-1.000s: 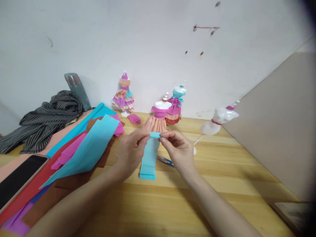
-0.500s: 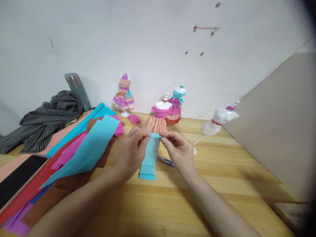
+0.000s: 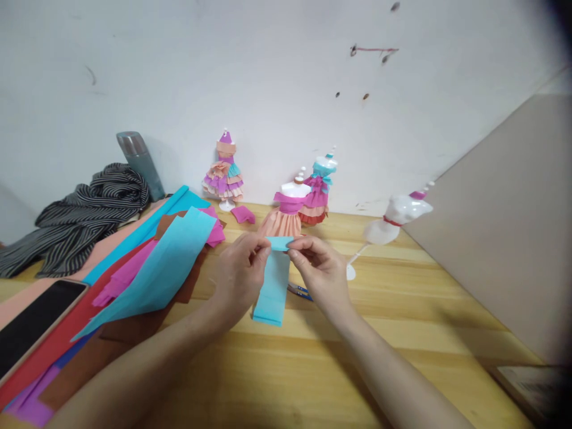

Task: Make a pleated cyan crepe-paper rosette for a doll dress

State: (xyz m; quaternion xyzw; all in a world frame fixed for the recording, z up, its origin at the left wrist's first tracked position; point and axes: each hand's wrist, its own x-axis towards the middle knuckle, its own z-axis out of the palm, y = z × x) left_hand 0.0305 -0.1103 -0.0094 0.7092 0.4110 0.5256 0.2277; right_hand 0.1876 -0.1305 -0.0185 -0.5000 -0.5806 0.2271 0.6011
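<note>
A light-blue crepe paper strip (image 3: 273, 286) hangs from between my hands, its upper end folded over and its lower end reaching down by the wooden table. My left hand (image 3: 243, 268) pinches the left corner of the fold between thumb and fingers. At the right corner, my right hand (image 3: 319, 268) pinches the same strip. Blue-handled thread snips (image 3: 300, 291) lie behind the strip, partly covered by my right hand. Just beyond my hands stands a small mannequin in a pink and peach paper dress (image 3: 289, 205), its lower skirt hidden.
Two more dressed mannequins, one ruffled (image 3: 223, 173) and one teal-topped (image 3: 319, 185), stand by the wall. A bare white mannequin (image 3: 395, 217) leans at right. Coloured paper sheets (image 3: 161, 274), a phone (image 3: 38, 322), a striped cloth (image 3: 98, 208) and a bottle (image 3: 142, 164) fill the left.
The folded top of the blue strip now shows wider and flatter between my fingers. My hands have shifted only slightly.
</note>
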